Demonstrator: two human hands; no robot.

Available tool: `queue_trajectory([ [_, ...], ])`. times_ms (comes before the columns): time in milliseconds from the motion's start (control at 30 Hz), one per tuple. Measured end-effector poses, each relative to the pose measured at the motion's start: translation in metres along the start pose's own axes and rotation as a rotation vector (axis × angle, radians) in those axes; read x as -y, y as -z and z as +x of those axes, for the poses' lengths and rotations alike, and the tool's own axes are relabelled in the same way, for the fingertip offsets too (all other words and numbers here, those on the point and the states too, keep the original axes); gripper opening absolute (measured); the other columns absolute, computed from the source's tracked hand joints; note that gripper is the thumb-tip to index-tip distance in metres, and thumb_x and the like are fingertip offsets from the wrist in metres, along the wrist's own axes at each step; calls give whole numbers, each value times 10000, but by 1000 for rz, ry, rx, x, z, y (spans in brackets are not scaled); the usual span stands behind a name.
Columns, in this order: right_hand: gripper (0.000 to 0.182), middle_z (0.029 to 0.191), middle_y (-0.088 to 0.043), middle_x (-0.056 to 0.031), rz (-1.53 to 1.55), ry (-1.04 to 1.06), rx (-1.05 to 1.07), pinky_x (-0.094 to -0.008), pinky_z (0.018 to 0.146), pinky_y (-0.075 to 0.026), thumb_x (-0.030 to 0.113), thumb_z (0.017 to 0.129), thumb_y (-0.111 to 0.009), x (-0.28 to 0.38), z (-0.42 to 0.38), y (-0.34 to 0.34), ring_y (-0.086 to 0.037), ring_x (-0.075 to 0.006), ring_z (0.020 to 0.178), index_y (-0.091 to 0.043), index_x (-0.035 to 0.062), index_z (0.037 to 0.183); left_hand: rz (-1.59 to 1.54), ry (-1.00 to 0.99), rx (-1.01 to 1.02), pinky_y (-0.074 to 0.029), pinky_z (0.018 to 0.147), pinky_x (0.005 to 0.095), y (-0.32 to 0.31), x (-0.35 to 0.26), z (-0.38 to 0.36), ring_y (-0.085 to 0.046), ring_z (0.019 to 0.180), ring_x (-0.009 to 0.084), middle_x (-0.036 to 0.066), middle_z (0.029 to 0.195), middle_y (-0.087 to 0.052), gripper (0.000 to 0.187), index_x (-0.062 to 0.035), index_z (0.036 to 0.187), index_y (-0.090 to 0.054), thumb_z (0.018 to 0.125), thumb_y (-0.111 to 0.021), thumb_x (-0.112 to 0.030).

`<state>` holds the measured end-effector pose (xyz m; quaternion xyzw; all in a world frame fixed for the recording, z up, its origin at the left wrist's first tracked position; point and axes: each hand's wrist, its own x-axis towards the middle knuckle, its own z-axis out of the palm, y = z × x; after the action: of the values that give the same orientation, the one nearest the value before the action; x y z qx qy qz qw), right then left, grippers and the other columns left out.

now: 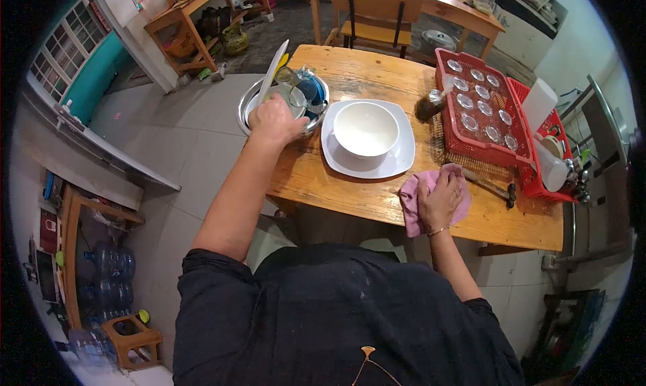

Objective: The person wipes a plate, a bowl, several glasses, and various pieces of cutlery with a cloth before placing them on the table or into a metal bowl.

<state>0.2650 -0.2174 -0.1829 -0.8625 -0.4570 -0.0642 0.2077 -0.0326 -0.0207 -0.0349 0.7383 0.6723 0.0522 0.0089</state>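
Observation:
My left hand (274, 121) reaches into a round metal basin (243, 115) at the table's left edge. Its fingers and thumb are closed about a clear glass (294, 100), though the fingertips are partly hidden. Beside it in the basin are a white plate (274, 68) on its edge and a blue item (311, 88). My right hand (442, 199) rests on a crumpled pink cloth (410, 201) at the near table edge, fingers bent over it. Between my hands, a white bowl (365, 130) stands upright on a white square plate (336, 160).
A red crate (481, 147) with several upturned glasses stands on the right of the wooden table (303, 187). Near it are a jar with dark contents (428, 106), a hammer (494, 187) and a red basket (546, 192) of utensils. A chair (377, 32) stands beyond.

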Motion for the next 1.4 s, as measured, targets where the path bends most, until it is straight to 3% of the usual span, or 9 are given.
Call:
queue_trajectory([
  [200, 694, 1404, -380, -250, -13, -3, 24, -560, 1119, -173, 444, 858, -574, 2, 1, 3, -290, -414, 1367, -389, 33, 1385, -177, 197, -68, -500, 880, 421, 26, 17, -7, -648, 1015, 329, 234, 1081, -653, 690, 16, 1174, -573, 755, -719, -512],
  [400, 699, 1414, -378, -245, -19, 2, 16, -552, 1124, -172, 442, 857, -583, -1, -1, -2, -282, -414, 1372, -387, 34, 1390, -156, -135, -943, -494, 809, 479, -53, 64, 67, -654, 912, 375, 249, 953, -664, 573, 33, 1105, -601, 794, -691, -440],
  [500, 707, 1417, -376, -243, -14, 12, -13, -548, 1127, -170, 438, 857, -586, -2, 0, -4, -284, -411, 1371, -378, 36, 1400, -396, -49, -245, -476, 915, 468, -19, 60, 77, -615, 1035, 412, 311, 1058, -631, 478, 51, 1120, -597, 798, -663, -295],
  [600, 724, 1418, -375, -241, -16, 0, 16, -542, 1131, -166, 445, 854, -588, -3, 0, -4, -286, -406, 1370, -368, 35, 1409, -211, -43, -115, -492, 875, 480, -21, 56, 90, -627, 989, 435, 304, 1004, -645, 354, 45, 1091, -609, 829, -577, -192],
  [800, 691, 1364, -405, -248, 107, 12, -139, -512, 1108, -217, 425, 831, -625, -2, -4, -4, -341, -405, 1311, -413, 33, 1359, -284, -155, -393, -505, 791, 509, -17, 60, 77, -631, 871, 472, 307, 857, -643, 249, 44, 995, -611, 865, -448, -93],
  [1100, 283, 922, -607, -177, 142, 131, -64, -425, 856, -446, 296, 919, -564, -16, 7, 0, -584, -339, 917, -633, 31, 989, -649, -145, -733, -495, 755, 417, 50, 74, 11, -655, 859, 360, 221, 940, -670, 288, 27, 1061, -619, 962, -457, -191],
  [1200, 288, 933, -654, -165, 727, -88, -20, -336, 732, -503, 298, 944, -546, -26, 11, 14, -627, -255, 816, -641, 26, 950, -917, -68, -763, -489, 801, 354, 59, 85, -9, -658, 928, 255, 163, 989, -677, 308, 44, 1081, -626, 979, -465, -198],
  [1300, 288, 954, -664, -119, 1023, 13, 194, -304, 691, -518, 310, 923, -593, -82, 27, 13, -631, -204, 793, -637, 25, 924, -1183, -54, -670, -498, 815, 323, 54, 112, -17, -642, 961, 206, 132, 1037, -657, 291, 56, 1137, -586, 973, -468, -155],
  [1400, 307, 876, -646, -52, 1657, 215, 707, -302, 643, -535, 305, 870, -684, -40, 39, 65, -621, -177, 741, -609, 13, 923, -1540, -90, -604, -498, 835, 304, 58, 94, -42, -625, 960, 173, 103, 1109, -637, 283, 24, 1201, -543, 977, -458, -126],
])
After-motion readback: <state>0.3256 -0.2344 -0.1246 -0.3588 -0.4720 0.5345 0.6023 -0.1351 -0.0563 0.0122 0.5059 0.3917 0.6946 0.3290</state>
